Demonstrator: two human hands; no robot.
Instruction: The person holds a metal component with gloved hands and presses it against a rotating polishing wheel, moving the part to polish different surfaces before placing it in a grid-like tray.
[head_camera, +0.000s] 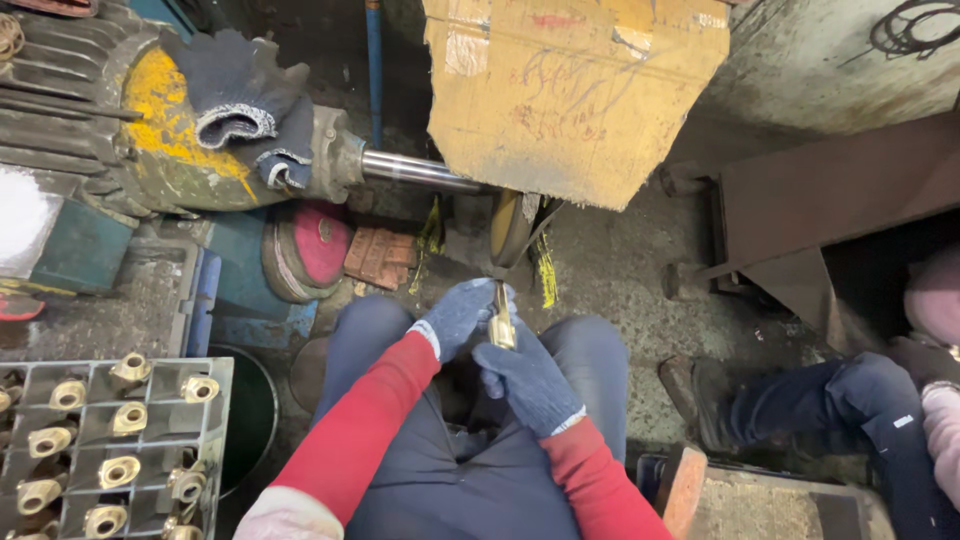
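Both my hands wear dark blue knit gloves and hold one small brass fitting (501, 322) between them, above my knees. My left hand (456, 315) grips it from the left, my right hand (530, 380) from below and right. The fitting's upper end touches the rim of a buffing wheel (508, 228) on a steel shaft (418, 170) that runs out of a yellow-stained motor (165, 130). A torn cardboard sheet (575, 90) hangs over the wheel and hides its top.
A grey compartment tray (215, 400) with several brass fittings sits at lower left. Spare gloves (240, 100) lie on the motor. A pink-faced spare wheel (318, 245) leans below it. Another person's leg (860, 400) and shoe are at right, beside a brown metal stand (830, 190).
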